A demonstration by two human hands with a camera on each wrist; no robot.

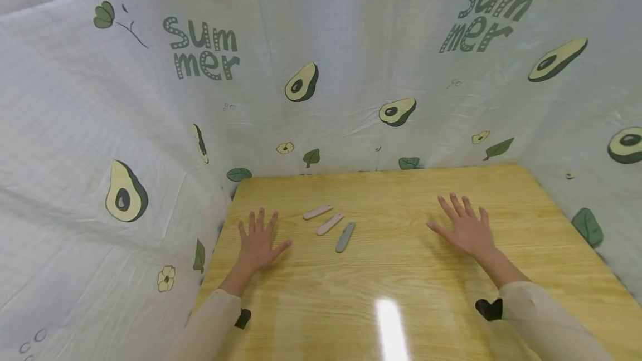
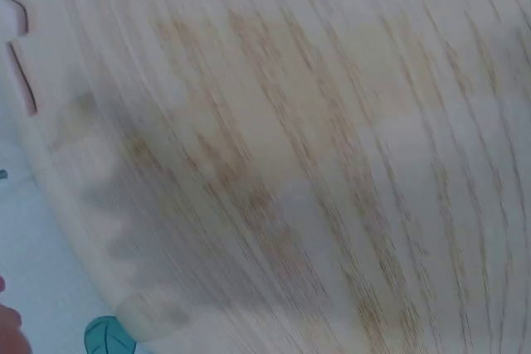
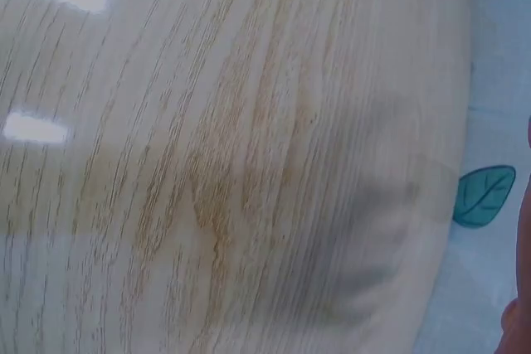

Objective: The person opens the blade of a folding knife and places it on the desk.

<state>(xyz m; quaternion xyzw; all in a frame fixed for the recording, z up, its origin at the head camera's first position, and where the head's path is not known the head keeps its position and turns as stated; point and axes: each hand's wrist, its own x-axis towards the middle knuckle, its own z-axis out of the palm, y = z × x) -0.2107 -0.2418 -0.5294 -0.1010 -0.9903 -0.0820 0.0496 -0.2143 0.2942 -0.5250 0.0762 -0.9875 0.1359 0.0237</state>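
Observation:
Three slim, round-ended utility knives lie apart on the wooden table in the head view. One pink knife is farthest back, a second pink knife is just in front of it, and a grey-green knife is to their right. My left hand is left of them, fingers spread, palm down, holding nothing. Far to their right is my right hand, also spread and holding nothing. Pink edges show at the left of the left wrist view. Only bits of fingers enter the wrist views.
White cloth printed with avocados, leaves and lettering hangs behind the table and along both sides. A bright light reflection lies on the tabletop near the front. Dark straps show at both sleeve cuffs.

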